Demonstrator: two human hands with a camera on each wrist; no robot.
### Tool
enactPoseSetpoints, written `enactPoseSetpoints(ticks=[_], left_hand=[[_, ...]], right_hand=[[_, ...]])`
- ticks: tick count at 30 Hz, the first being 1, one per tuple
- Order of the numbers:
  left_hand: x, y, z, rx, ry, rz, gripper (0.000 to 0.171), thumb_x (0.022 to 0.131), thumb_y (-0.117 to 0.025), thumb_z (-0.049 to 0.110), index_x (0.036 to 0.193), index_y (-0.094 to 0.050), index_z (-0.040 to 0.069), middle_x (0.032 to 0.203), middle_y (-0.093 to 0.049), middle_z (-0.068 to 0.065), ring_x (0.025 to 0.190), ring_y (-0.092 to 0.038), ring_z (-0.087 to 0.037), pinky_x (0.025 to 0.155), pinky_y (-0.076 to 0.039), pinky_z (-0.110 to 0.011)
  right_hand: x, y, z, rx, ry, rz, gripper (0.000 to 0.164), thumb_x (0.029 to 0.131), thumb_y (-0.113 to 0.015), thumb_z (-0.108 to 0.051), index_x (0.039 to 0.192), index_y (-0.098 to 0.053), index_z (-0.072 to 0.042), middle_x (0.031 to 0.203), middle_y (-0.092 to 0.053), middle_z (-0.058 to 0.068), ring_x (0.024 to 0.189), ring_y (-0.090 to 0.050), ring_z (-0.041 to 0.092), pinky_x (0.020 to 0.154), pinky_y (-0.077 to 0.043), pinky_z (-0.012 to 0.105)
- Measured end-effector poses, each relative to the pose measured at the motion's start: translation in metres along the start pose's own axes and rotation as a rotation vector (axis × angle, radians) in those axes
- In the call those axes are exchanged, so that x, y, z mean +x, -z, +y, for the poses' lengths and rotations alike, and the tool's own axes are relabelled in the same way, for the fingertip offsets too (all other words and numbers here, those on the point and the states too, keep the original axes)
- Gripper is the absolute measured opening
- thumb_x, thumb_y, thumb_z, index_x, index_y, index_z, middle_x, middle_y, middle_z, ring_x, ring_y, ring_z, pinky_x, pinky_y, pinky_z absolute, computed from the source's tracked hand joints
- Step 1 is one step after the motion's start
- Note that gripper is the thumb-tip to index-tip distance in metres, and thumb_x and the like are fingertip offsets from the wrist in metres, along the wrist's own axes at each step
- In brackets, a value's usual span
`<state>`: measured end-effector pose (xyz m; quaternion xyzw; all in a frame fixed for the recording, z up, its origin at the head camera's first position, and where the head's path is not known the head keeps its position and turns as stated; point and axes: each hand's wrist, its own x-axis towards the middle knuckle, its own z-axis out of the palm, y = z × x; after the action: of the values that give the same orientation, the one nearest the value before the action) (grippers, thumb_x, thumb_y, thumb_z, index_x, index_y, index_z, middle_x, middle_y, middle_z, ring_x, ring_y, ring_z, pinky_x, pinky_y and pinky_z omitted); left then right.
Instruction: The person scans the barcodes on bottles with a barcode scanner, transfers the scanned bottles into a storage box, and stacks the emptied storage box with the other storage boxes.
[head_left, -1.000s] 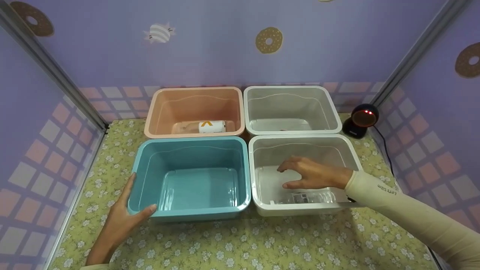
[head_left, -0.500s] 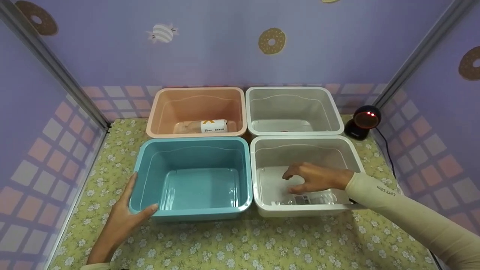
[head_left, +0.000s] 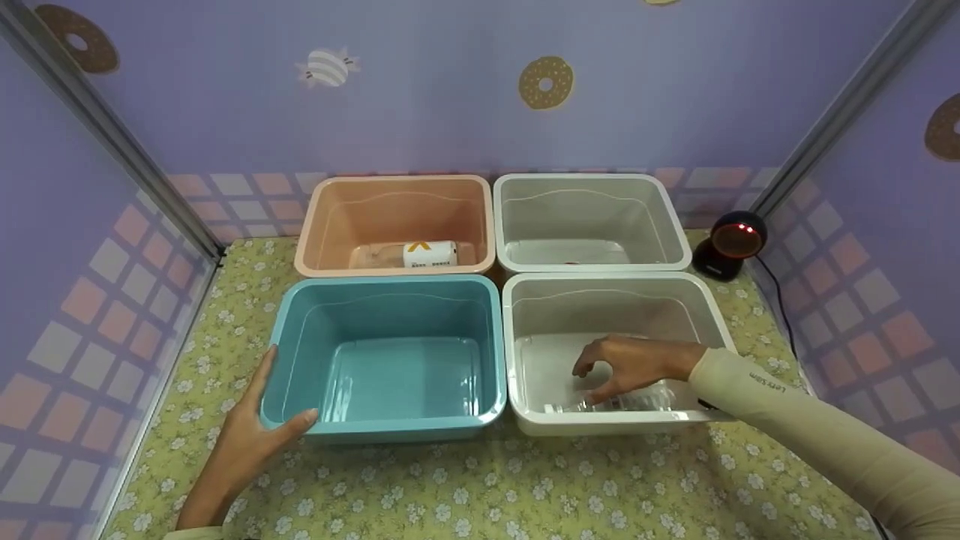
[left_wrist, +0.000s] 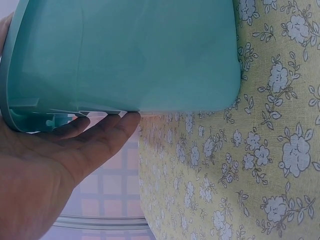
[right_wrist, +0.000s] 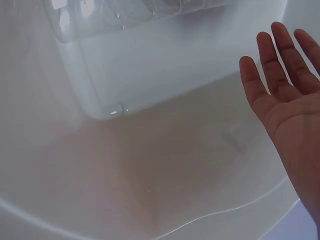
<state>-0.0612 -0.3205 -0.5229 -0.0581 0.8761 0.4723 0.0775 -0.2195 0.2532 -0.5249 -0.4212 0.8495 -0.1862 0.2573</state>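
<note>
My left hand (head_left: 244, 442) rests at the front left corner of a teal bin (head_left: 397, 429). Its thumb lies on the front rim; in the left wrist view the long fingers (left_wrist: 107, 142) lie nearly straight along the bin's outer wall (left_wrist: 155, 55). Inside the front white bin (head_left: 619, 427), my right hand (head_left: 634, 366) hovers with thumb and fingers spread apart. Below it a clear plastic bottle (head_left: 654, 399) lies on its side, partly hidden by the hand and front rim. The right wrist view shows slightly bent fingers (right_wrist: 250, 82) apart from the bottle (right_wrist: 150, 17).
Behind stand an orange bin (head_left: 397, 187), holding a bottle with a white label (head_left: 431, 253), and another white bin (head_left: 592, 184). A black scanner (head_left: 731, 244) with red lights and a cable stands at the right. Patterned walls enclose the flowered tablecloth (head_left: 405, 487).
My right hand has moved slightly right and lower toward the clear bottle, its thumb and fingers drawing a little closer together. The left hand stays at the teal bin's corner.
</note>
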Motion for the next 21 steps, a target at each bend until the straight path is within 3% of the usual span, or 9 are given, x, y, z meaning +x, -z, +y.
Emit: enactPoseSetpoints(ticks=[7, 12, 16, 21], left_hand=[[-0.0005, 0.0000, 0.0002, 0.000, -0.005, 0.004, 0.116, 0.100, -0.081, 0.044, 0.175, 0.007, 0.050, 0.183, 0.001, -0.024, 0.158, -0.011, -0.070, 0.113, -0.018, -0.094], [0.0006, -0.0001, 0.0014, -0.020, -0.026, 0.013, 0.116, 0.099, -0.083, 0.043, 0.174, 0.005, 0.052, 0.183, 0.002, -0.020, 0.159, -0.008, -0.069, 0.113, -0.016, -0.095], [0.0007, -0.0004, 0.0012, -0.024, -0.034, 0.014, 0.115, 0.099, -0.082, 0.042, 0.174, 0.004, 0.052, 0.184, 0.002, -0.019, 0.159, -0.008, -0.068, 0.112, -0.015, -0.095], [-0.0001, -0.0004, -0.0007, -0.011, -0.023, 0.000, 0.114, 0.101, -0.080, 0.041, 0.175, 0.007, 0.049, 0.183, 0.001, -0.024, 0.159, -0.010, -0.069, 0.114, -0.019, -0.094]], right_hand=[[0.0016, -0.0018, 0.0030, 0.093, -0.017, -0.060, 0.050, 0.096, -0.088, -0.039, 0.129, -0.080, -0.002, 0.127, -0.078, 0.013, 0.119, -0.073, 0.032, 0.104, -0.058, 0.062], [0.0023, -0.0065, 0.0069, 0.140, -0.053, -0.120, 0.048, 0.094, -0.090, -0.035, 0.127, -0.081, -0.002, 0.125, -0.078, 0.010, 0.120, -0.073, 0.033, 0.105, -0.059, 0.060], [0.0020, -0.0070, 0.0093, 0.152, -0.081, -0.153, 0.042, 0.092, -0.092, -0.031, 0.124, -0.082, -0.005, 0.122, -0.079, 0.004, 0.116, -0.073, 0.030, 0.103, -0.061, 0.056], [0.0010, -0.0051, 0.0092, 0.137, -0.109, -0.185, 0.037, 0.093, -0.091, -0.030, 0.123, -0.083, -0.010, 0.118, -0.077, -0.003, 0.109, -0.071, 0.021, 0.094, -0.062, 0.043]])
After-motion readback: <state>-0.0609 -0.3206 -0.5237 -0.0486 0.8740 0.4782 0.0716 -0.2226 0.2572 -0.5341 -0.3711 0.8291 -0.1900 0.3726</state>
